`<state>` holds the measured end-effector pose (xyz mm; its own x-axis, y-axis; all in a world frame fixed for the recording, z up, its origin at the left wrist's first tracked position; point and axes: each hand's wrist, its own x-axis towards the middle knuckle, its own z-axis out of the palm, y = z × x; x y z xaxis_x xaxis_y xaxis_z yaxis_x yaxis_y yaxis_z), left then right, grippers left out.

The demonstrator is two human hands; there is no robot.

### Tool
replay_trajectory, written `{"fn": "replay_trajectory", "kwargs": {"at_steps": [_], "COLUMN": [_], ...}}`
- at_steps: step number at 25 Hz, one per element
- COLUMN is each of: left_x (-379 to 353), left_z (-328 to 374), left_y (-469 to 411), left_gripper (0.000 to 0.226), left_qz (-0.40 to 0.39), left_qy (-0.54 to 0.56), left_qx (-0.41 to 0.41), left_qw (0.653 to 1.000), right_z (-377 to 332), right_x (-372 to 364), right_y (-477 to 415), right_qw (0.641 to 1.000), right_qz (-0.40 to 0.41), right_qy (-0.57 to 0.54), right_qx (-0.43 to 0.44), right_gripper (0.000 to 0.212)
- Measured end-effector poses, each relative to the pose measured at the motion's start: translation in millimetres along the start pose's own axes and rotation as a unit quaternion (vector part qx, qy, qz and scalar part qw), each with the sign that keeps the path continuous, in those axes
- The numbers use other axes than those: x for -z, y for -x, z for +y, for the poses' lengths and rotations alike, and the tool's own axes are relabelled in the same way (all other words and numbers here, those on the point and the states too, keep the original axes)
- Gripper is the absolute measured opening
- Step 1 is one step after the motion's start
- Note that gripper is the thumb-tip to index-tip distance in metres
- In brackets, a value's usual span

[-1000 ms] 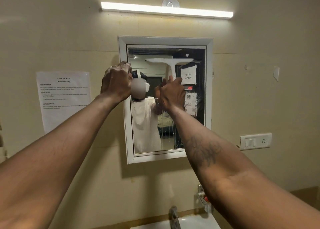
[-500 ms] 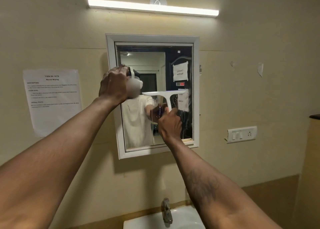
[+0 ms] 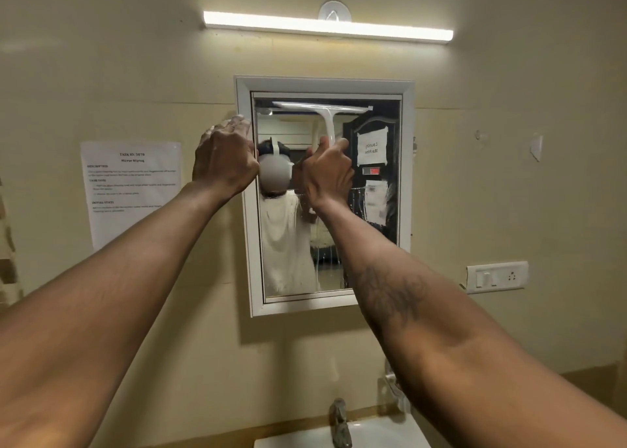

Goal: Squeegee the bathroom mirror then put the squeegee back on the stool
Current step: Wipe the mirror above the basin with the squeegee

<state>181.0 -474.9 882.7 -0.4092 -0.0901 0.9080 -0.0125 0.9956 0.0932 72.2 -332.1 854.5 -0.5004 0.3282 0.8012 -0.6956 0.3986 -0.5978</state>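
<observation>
A white-framed mirror (image 3: 407,176) hangs on the beige wall. My right hand (image 3: 327,174) is closed around the handle of a white squeegee (image 3: 325,111), whose blade lies level against the glass near the mirror's top edge. My left hand (image 3: 224,160) grips the mirror frame's left side, fingers curled over its edge. Water streaks show on the lower glass. The stool is out of sight.
A tube light (image 3: 327,28) glows above the mirror. A printed paper sheet (image 3: 132,189) is taped to the wall at left. A switch plate (image 3: 497,277) sits at right. Below are a tap (image 3: 339,424) and a white basin (image 3: 373,435).
The squeegee went from the top of the mirror down to mid-glass half a second ago, and is back up at the top now. My left hand stays on the frame.
</observation>
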Motion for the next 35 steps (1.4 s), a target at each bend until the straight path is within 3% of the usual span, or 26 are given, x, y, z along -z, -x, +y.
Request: {"fn": "replay_trajectory", "kwargs": {"at_steps": [4,14,19,28,35], "left_x": [5.7,-0.1,-6.8,-7.9,5.6], "left_z": [-10.3,-29.1,-20.7,-14.9,-6.9], "left_y": [-9.1,-17.3,-12.4,0.7,8.8], "left_gripper": [0.055,0.053,0.058,0.057,0.056], "left_qz": [0.002,0.009,-0.009,-0.021,-0.017], "left_qy": [-0.004,-0.010,0.013,0.017,0.015], "left_qx": [-0.003,-0.012,-0.010,-0.006,-0.013], "left_qw": [1.000,1.000,1.000,1.000,1.000], "right_z": [-15.1,-23.1,-18.4,30.5,39.0], "right_x": [-14.7,-22.1,-18.8,-9.8,12.5], "right_y": [-9.0,-14.1,-10.1,83.7,124.1], "right_qw": [0.999,0.999,0.997,0.989,0.989], "right_qz": [0.041,0.011,-0.003,-0.128,-0.116], "right_qy": [0.020,0.042,0.071,0.065,0.065], "right_qx": [-0.001,0.013,0.000,-0.047,-0.065], "right_gripper": [0.022,0.038,0.029,0.028,0.036]}}
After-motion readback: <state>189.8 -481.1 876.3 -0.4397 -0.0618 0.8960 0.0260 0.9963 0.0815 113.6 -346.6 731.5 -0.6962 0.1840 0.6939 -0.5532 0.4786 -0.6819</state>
